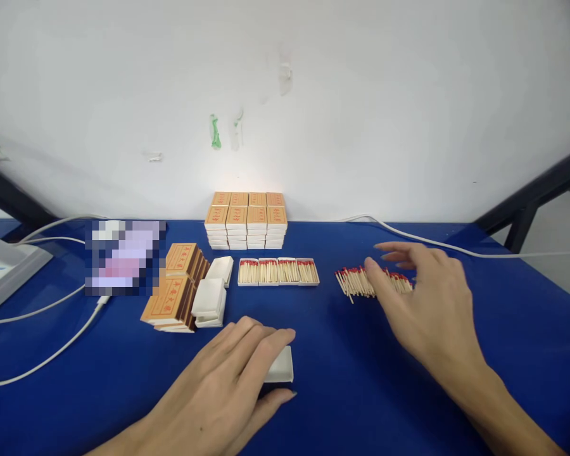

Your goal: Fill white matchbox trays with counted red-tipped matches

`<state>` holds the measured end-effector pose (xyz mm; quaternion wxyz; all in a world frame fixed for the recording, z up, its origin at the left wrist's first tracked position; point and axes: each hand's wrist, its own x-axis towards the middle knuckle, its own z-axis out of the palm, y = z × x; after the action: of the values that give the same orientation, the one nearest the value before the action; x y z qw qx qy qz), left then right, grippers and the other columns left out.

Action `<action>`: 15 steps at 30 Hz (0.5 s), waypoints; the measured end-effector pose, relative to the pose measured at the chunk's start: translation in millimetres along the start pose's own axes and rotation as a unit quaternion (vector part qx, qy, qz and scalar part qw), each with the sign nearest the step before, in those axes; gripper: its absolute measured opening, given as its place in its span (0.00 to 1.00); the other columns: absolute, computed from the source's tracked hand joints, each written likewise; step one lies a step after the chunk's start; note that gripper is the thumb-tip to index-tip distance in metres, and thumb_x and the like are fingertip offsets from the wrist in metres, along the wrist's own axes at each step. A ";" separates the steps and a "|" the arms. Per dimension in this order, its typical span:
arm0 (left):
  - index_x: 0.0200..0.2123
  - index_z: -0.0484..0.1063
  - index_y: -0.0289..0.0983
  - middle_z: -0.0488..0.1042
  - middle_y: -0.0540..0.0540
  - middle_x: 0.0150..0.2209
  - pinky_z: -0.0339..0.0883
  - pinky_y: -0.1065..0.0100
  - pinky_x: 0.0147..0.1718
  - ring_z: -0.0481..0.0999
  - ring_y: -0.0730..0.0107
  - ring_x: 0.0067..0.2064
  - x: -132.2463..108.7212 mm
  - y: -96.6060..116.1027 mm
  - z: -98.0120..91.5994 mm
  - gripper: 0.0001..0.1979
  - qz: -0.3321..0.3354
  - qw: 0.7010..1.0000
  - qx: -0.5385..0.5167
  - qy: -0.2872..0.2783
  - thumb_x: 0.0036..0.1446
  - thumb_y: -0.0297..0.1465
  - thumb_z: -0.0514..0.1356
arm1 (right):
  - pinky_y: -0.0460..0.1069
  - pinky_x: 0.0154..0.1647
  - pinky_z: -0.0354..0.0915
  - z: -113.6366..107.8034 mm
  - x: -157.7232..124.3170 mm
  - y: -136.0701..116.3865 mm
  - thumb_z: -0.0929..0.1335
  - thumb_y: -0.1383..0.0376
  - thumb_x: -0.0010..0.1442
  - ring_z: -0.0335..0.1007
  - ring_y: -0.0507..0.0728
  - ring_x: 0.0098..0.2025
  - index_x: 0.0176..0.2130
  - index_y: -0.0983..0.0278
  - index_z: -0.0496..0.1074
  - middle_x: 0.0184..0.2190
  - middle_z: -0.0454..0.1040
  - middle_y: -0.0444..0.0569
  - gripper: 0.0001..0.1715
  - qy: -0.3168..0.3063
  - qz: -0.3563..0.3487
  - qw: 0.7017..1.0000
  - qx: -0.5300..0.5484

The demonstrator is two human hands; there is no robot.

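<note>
My left hand (232, 373) is low over the blue table, palm down, its thumb and fingers apart around a white matchbox tray (281, 366). The tray's left part is hidden under the hand; its visible part looks bare. On the right, my right hand (427, 301) reaches over a loose heap of red-tipped matches (356, 283). Its thumb is at the heap and its fingers are spread, covering part of the matches. Between and beyond the hands, several matchbox trays full of matches (268, 272) lie side by side in a row.
White matchbox trays (209, 299) are piled left of the filled row, beside stacked orange-labelled matchboxes (168, 296) with brown sides. More matchboxes (247, 218) form a block against the wall. A blurred phone (128, 256), white cables (73, 364) and a power strip (9, 269) occupy the left.
</note>
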<state>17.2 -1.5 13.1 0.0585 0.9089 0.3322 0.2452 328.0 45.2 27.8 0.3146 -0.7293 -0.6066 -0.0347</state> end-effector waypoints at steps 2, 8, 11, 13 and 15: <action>0.72 0.65 0.36 0.84 0.39 0.56 0.87 0.47 0.58 0.88 0.52 0.58 0.6 1.1 -0.8 0.20 0.000 1.000 0.006 0.003 0.86 0.38 0.51 | 0.80 0.64 0.66 -1.2 0.8 5.7 0.65 0.34 0.73 0.71 0.88 0.63 0.70 0.71 0.71 0.59 0.76 0.77 0.50 -0.022 0.049 0.996 -0.076; 0.70 0.66 0.36 0.86 0.39 0.55 0.89 0.48 0.55 0.90 0.52 0.55 1.4 4.1 -3.8 0.19 0.010 0.999 0.034 0.022 0.87 0.40 0.49 | 0.79 0.53 0.71 -4.2 -2.9 -0.5 0.56 0.22 0.68 0.78 0.94 0.55 0.78 0.85 0.58 0.52 0.79 0.87 0.75 -0.137 0.090 0.959 -0.232; 0.69 0.66 0.36 0.87 0.40 0.54 0.89 0.49 0.53 0.91 0.52 0.55 1.2 4.1 -3.1 0.20 0.011 0.998 0.051 0.036 0.87 0.41 0.47 | 0.75 0.53 0.72 -1.4 -5.5 -14.8 0.59 0.25 0.71 0.80 0.91 0.54 0.77 0.83 0.59 0.48 0.83 0.81 0.70 -0.146 0.086 0.949 -0.265; 0.69 0.66 0.36 0.87 0.40 0.54 0.89 0.49 0.53 0.91 0.52 0.55 0.8 3.7 -2.1 0.21 0.010 0.997 0.059 0.041 0.87 0.41 0.47 | 0.72 0.54 0.73 2.5 -6.9 -24.3 0.63 0.29 0.72 0.81 0.88 0.54 0.77 0.81 0.59 0.47 0.85 0.76 0.65 -0.138 0.086 0.945 -0.284; 0.69 0.66 0.36 0.87 0.40 0.54 0.89 0.49 0.52 0.91 0.52 0.54 0.5 3.4 -1.3 0.21 0.009 0.997 0.059 0.042 0.87 0.41 0.47 | 0.70 0.55 0.72 6.7 -7.6 -31.1 0.65 0.31 0.73 0.81 0.86 0.55 0.78 0.80 0.57 0.48 0.85 0.75 0.63 -0.136 0.084 0.944 -0.289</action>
<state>18.9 -3.8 15.4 -0.0110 0.9027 0.3399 0.2634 295.6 44.0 32.1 0.0064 -0.8350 -0.5441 -0.0820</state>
